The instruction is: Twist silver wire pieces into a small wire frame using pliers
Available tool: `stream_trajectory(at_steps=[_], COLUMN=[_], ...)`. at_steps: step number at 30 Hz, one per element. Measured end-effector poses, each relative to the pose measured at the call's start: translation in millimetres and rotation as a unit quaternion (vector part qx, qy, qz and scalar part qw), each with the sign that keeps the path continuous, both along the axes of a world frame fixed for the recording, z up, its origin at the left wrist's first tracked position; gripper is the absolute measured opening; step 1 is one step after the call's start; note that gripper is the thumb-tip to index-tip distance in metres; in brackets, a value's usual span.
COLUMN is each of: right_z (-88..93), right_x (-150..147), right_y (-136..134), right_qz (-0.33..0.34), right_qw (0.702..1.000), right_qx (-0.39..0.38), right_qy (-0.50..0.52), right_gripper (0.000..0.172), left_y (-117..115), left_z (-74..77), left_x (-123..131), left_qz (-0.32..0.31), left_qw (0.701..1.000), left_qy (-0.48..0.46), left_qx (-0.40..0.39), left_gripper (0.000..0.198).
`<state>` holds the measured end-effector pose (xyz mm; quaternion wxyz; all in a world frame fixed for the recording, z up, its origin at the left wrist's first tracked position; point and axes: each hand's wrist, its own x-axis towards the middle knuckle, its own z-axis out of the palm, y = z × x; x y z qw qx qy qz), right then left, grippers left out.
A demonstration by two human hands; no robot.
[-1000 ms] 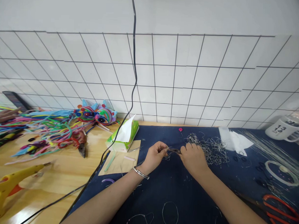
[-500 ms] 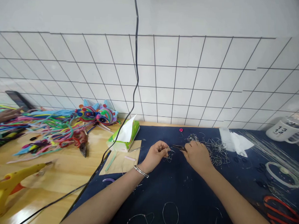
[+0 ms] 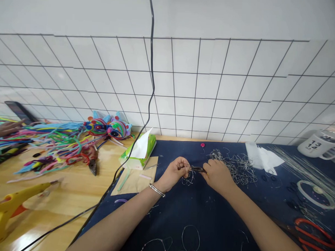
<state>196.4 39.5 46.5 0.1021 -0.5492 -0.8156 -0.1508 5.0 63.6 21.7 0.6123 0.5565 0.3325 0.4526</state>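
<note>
My left hand [image 3: 177,170] pinches a small bundle of thin wire [image 3: 188,178], its loops hanging below the fingertips. My right hand [image 3: 217,174] is closed round a pair of pliers [image 3: 197,169], whose dark jaws point left and reach the wire at my left fingertips. Whether the jaws bite on the wire I cannot tell. Just behind my right hand lies a tangled heap of wire [image 3: 241,168] on the dark blue mat [image 3: 208,222]. Wire rings with pink beads [image 3: 191,240] lie near the front edge of the view.
Left of the mat are a tissue pack [image 3: 140,154], a yellow glue gun [image 3: 19,201], coloured pipe cleaners [image 3: 59,140] and another person's hand [image 3: 8,129]. A black cable [image 3: 150,103] hangs across. At right are a white mug [image 3: 319,145], straight wires [image 3: 306,167] and red-handled scissors [image 3: 314,233].
My right hand has moved left, bringing the pliers' jaws from a short gap away up to the wire at my left fingertips. My left hand has hardly moved.
</note>
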Motion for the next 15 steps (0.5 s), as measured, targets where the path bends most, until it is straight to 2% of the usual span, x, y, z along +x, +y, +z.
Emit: stream_trajectory(at_steps=[4, 9, 15], right_z=[0.4, -2.9, -7.2], right_x=[0.8, 1.6, 1.9], right_y=[0.0, 0.6, 1.7], right_qz=[0.013, 0.015, 0.021], right_qw=[1.0, 0.999, 0.999], right_qx=[0.02, 0.028, 0.025], right_qy=[-0.006, -0.004, -0.005], right_gripper=[0.018, 0.02, 0.021], left_y=[-1.0, -1.2, 2.9], left_z=[-0.4, 0.6, 1.2], left_x=[0.6, 0.0, -4.2], left_qz=[0.003, -0.005, -0.041], left_qw=[1.0, 1.0, 0.999], left_qy=[-0.001, -0.01, 0.003], left_qx=[-0.01, -0.018, -0.024], left_gripper=[0.02, 0.02, 0.019])
